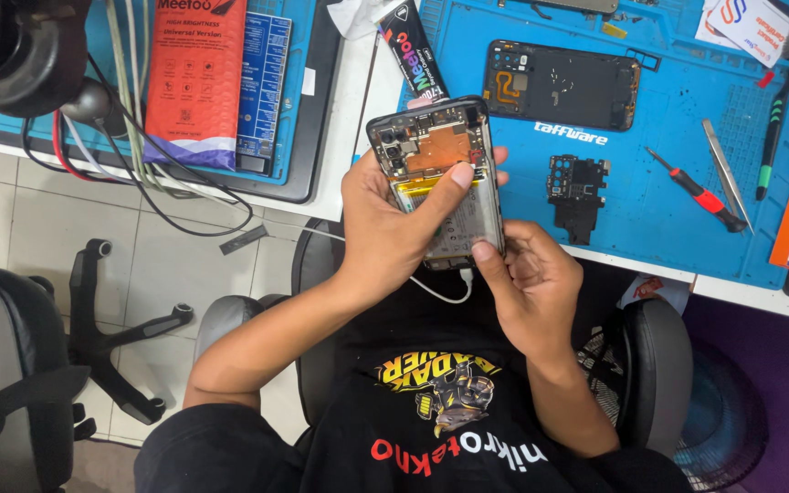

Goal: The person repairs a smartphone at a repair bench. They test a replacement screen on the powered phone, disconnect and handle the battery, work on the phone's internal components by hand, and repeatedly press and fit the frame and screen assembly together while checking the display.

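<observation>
While the opened phone point(438, 178) is held above the lap, just off the front edge of the blue work mat point(668, 215), the left hand point(385, 228) cups it from the side with the thumb pressed across the exposed battery area. Gripping the lower end, the right hand point(527, 283) pinches it beside a white cable point(445, 294) that seems plugged in there, though fingers hide the port. On the mat lie a detached back cover point(561, 84), a small black bracket point(577, 194), a red screwdriver point(698, 194) and tweezers point(725, 172).
</observation>
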The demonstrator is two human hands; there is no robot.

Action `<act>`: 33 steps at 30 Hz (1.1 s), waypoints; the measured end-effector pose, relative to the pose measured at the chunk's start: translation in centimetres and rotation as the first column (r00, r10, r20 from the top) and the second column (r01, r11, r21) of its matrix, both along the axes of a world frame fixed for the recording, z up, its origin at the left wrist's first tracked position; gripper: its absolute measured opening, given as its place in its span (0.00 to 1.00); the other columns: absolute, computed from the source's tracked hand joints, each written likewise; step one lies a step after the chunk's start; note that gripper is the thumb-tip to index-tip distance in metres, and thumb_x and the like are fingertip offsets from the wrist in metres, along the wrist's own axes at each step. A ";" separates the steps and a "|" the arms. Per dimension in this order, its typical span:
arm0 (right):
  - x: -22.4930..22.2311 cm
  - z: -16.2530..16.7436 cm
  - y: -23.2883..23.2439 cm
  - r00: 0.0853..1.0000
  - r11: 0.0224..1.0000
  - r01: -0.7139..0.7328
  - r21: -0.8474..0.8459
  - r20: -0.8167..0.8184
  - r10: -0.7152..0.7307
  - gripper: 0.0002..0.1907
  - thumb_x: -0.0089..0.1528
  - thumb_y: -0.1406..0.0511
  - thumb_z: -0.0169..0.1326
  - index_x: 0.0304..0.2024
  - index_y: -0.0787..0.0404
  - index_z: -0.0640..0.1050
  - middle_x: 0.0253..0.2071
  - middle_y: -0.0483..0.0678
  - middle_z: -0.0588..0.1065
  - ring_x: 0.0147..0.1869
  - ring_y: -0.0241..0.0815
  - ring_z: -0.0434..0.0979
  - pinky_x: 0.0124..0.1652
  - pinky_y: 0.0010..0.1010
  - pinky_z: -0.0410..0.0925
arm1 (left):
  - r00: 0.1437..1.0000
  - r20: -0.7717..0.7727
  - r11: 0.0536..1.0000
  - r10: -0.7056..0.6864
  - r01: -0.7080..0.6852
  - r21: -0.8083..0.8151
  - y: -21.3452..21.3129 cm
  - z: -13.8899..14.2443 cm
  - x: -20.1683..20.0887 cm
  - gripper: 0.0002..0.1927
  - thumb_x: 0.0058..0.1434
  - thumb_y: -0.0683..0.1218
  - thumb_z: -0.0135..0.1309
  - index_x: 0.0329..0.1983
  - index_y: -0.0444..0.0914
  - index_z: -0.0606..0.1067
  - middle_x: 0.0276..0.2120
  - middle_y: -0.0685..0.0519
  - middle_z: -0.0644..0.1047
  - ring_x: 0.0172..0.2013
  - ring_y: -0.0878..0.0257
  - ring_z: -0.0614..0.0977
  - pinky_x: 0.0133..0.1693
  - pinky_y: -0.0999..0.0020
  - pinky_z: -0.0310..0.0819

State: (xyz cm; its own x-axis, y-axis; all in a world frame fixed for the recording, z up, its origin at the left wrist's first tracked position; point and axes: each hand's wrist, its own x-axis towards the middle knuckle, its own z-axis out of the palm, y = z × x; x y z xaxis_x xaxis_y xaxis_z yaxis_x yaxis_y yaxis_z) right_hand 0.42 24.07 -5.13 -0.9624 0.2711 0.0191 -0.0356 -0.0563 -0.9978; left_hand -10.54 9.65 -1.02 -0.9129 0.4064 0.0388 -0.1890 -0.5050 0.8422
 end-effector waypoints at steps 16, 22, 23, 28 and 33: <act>-1.0 0.7 -0.2 0.993 0.996 -0.084 0.024 -0.080 0.086 0.18 0.68 0.74 0.55 0.60 0.75 0.71 0.55 0.56 0.77 0.57 0.39 0.79 0.56 0.28 0.74 | 0.999 0.018 0.998 0.037 -0.036 -0.059 -0.2 0.4 -0.2 0.14 0.69 0.36 0.56 0.57 0.26 0.74 0.47 0.40 0.83 0.46 0.57 0.87 0.51 0.60 0.86; -1.3 -0.6 0.3 0.998 0.991 -0.062 -0.117 -0.016 0.061 0.13 0.70 0.74 0.55 0.56 0.75 0.74 0.51 0.55 0.79 0.53 0.36 0.79 0.52 0.26 0.72 | 0.996 -0.086 0.994 0.016 -0.025 -0.111 -0.2 0.6 0.0 0.17 0.71 0.42 0.57 0.58 0.26 0.74 0.49 0.41 0.82 0.49 0.57 0.86 0.54 0.61 0.84; -1.3 -0.9 0.6 0.997 0.986 -0.081 -0.146 -0.016 0.079 0.13 0.70 0.74 0.55 0.56 0.75 0.74 0.50 0.54 0.79 0.54 0.37 0.79 0.54 0.26 0.72 | 0.991 -0.133 0.992 -0.004 -0.013 -0.127 -0.5 0.7 -0.2 0.19 0.72 0.45 0.57 0.59 0.27 0.74 0.49 0.41 0.82 0.49 0.57 0.86 0.55 0.61 0.83; -0.8 -1.5 1.7 0.966 0.860 -0.237 -0.451 -0.020 0.256 0.14 0.71 0.70 0.52 0.57 0.74 0.73 0.49 0.55 0.78 0.51 0.38 0.79 0.51 0.27 0.73 | 0.929 -0.238 0.939 -0.285 0.320 0.125 -2.5 -0.2 -3.8 0.32 0.74 0.68 0.43 0.58 0.36 0.73 0.58 0.43 0.78 0.60 0.59 0.81 0.64 0.63 0.76; -0.8 -1.3 1.7 0.875 0.574 -0.382 -0.724 -0.084 0.477 0.18 0.75 0.65 0.51 0.60 0.74 0.72 0.39 0.56 0.77 0.37 0.39 0.78 0.35 0.27 0.73 | 0.885 -0.101 0.871 -0.455 0.466 0.153 -2.2 -2.1 -4.5 0.26 0.75 0.61 0.52 0.60 0.36 0.71 0.54 0.41 0.76 0.60 0.54 0.78 0.60 0.54 0.79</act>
